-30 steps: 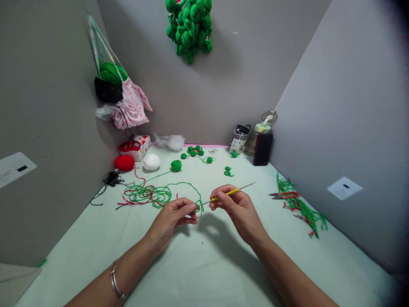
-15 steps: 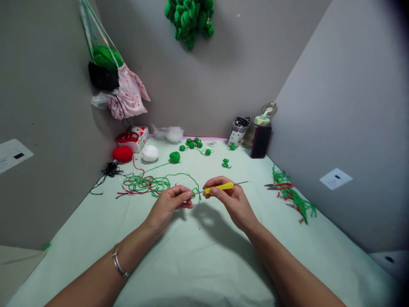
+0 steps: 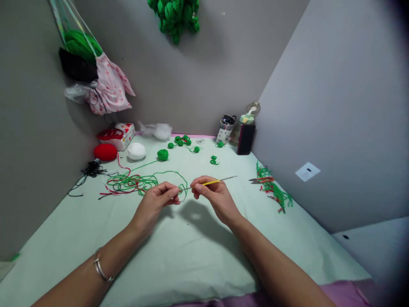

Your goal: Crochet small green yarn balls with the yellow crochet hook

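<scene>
My right hand is closed around a crochet hook with a yellow handle and a thin metal shaft at each end. One shaft points left to the fingertips of my left hand. That hand pinches green yarn between thumb and fingers; the small piece in the pinch is mostly hidden. A loop of the yarn hangs between the two hands and runs back to a tangle of green, red and white strands on the left. A bracelet circles my left wrist.
Red yarn ball, white ball and green ball sit at the back left. Small green crocheted pieces lie at the back. Right of my hands are scissors and yarn scraps. A phone leans by a bottle.
The view has swung to the right, so everything sits further left. The crochet hook has rolled in my right hand, its yellow handle now seen edge-on. Both hands keep their hold.
</scene>
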### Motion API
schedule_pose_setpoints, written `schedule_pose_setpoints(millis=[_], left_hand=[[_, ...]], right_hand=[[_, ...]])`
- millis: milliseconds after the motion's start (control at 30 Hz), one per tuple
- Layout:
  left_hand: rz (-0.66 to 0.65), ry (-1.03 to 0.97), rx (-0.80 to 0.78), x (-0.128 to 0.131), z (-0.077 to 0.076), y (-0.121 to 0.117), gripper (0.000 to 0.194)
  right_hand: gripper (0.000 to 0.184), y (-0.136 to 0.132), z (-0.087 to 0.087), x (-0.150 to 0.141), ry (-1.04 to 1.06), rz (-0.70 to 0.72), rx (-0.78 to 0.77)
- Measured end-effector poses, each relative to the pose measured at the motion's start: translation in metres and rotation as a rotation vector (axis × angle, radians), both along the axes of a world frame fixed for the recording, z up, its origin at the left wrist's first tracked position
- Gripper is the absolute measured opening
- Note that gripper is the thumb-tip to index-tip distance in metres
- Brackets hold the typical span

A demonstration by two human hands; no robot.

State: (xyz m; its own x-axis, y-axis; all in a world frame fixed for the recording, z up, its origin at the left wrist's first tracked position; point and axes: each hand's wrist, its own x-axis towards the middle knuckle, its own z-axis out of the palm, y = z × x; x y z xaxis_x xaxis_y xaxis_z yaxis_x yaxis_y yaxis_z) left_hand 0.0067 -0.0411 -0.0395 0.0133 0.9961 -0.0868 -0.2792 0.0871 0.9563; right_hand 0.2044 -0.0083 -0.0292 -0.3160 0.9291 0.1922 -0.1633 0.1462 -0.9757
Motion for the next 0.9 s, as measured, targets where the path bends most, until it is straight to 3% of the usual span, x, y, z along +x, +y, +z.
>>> schedule_pose_setpoints(millis=[167,367,500,600,900], left_hand=[[0.025,-0.042,-0.014,0.004,0.004,-0.001,0.029],[0.029,-0.083,-0.023,0.005,0.002,-0.002,0.03],[0.013,-0.112,-0.039,0.006,0.0,-0.002,0.032],[-0.015,-0.134,-0.05,0.007,-0.002,-0.002,0.032],[-0.065,-0.199,-0.043,0.008,-0.002,-0.005,0.026]], right_hand=[[0.022,-0.01,0.002,0.001,-0.005,-0.067,0.14],[0.014,-0.022,-0.002,-0.005,-0.331,-0.222,0.877],[0.015,-0.023,-0.007,-0.009,-0.512,-0.292,1.175],[0.018,-0.023,-0.01,-0.01,-0.6,-0.347,1.282],[0.017,-0.024,-0.009,-0.011,-0.733,-0.434,1.372]])
